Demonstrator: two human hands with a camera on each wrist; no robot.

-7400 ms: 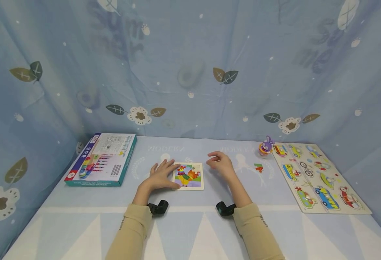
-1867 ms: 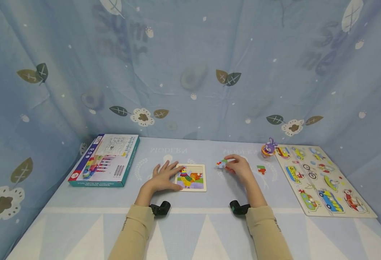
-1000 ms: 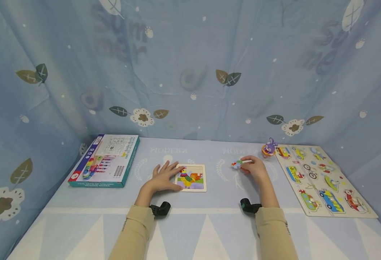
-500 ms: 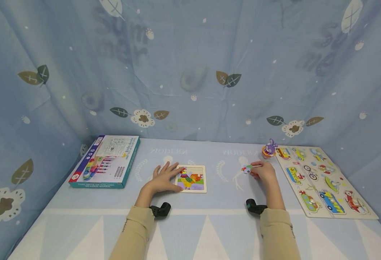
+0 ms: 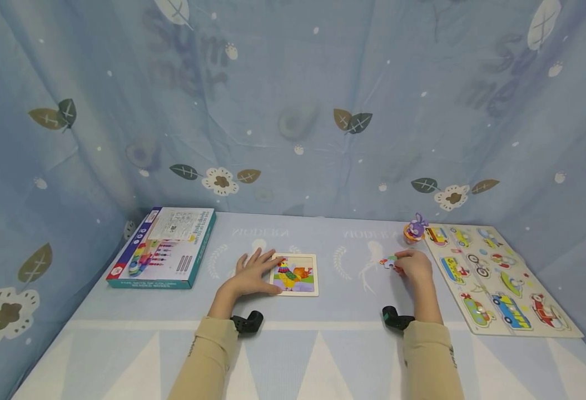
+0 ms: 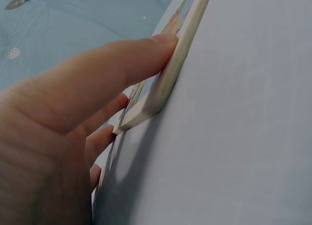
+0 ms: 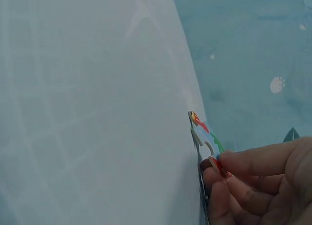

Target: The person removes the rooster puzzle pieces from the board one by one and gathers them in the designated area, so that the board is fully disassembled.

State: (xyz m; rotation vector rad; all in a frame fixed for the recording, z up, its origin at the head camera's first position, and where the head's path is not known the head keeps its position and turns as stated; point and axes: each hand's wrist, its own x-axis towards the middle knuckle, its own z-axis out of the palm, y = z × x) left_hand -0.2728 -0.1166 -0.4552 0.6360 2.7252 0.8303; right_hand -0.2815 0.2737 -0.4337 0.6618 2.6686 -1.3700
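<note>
A small wooden-framed jigsaw puzzle (image 5: 298, 280) with a colourful rooster picture lies flat in the middle of the table. A strip of bare wood shows along its top. My left hand (image 5: 248, 276), fingers spread, rests on its left side; the thumb (image 6: 163, 42) presses the frame's rim in the left wrist view. Off to the right, my right hand (image 5: 415, 268) pinches a jigsaw piece (image 5: 388, 261), pale blue with red and green, between thumb and fingertips. In the right wrist view this piece (image 7: 204, 137) is close over the table, and a red part shows under the thumb.
A flat toy box (image 5: 165, 250) with a sheet of paper on it lies at the back left. On the right is a wooden vehicle puzzle board (image 5: 495, 278), and a purple rabbit figure (image 5: 415, 228) stands at its corner. A patterned curtain (image 5: 293, 83) hangs behind the table.
My right hand has moved from beside the rooster puzzle to the right, carrying the pinched piece. The small red-green piece lying there is now hidden behind that hand. The left hand stays put.
</note>
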